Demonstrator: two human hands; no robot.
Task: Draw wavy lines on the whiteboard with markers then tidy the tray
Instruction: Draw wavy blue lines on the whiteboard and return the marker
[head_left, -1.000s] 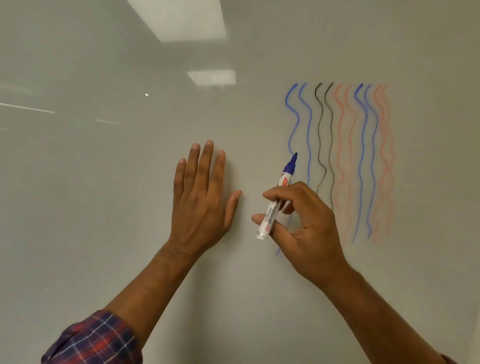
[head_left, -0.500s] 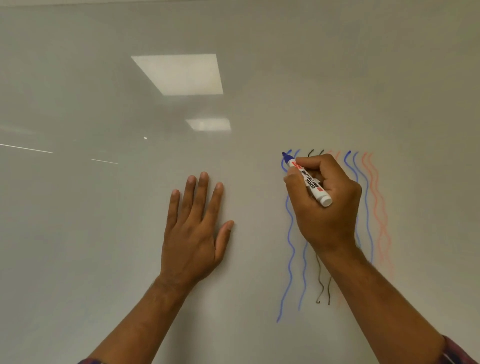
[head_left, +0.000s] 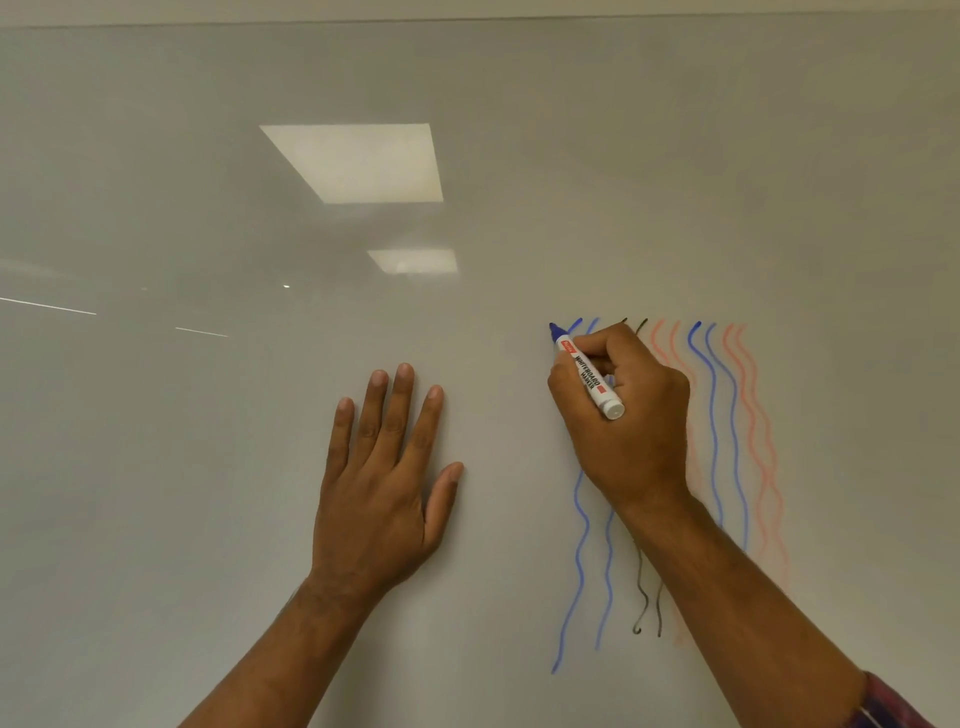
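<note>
Nearest, at the bottom edge, two bare forearms reach up and away toward a whiteboard (head_left: 208, 467) that fills the whole view. A scrap of plaid sleeve (head_left: 893, 701) shows on the right arm in the bottom right corner.

Further in, the left hand (head_left: 384, 483) lies flat against the board, left of centre. Its fingers are straight and slightly spread, its thumb is out to the right, and it holds nothing.

To its right and well apart from it, the right hand (head_left: 628, 421) is curled around a blue whiteboard marker (head_left: 587, 371), pinching the barrel between thumb and fingers. The marker is tilted. Its blue tip points up and left and appears to meet the board, while its white rear end points toward the viewer. The barrel reads "WHITEBOARD MARKER".

Behind and around the right hand, wavy lines run up and down the board in pairs. From left to right they are a left pair of blue lines (head_left: 577, 561), two thin black lines (head_left: 643, 597), two pale red lines (head_left: 667, 345), a right pair of blue lines (head_left: 714, 415), and a last pair of pale red lines (head_left: 763, 457). The hand and forearm hide parts of the middle pairs. The marker tip sits just left of the top of the leftmost blue line.

Farther up, the glossy board reflects a large ceiling light panel (head_left: 358, 161) and a smaller light panel (head_left: 413, 260) below it.
</note>
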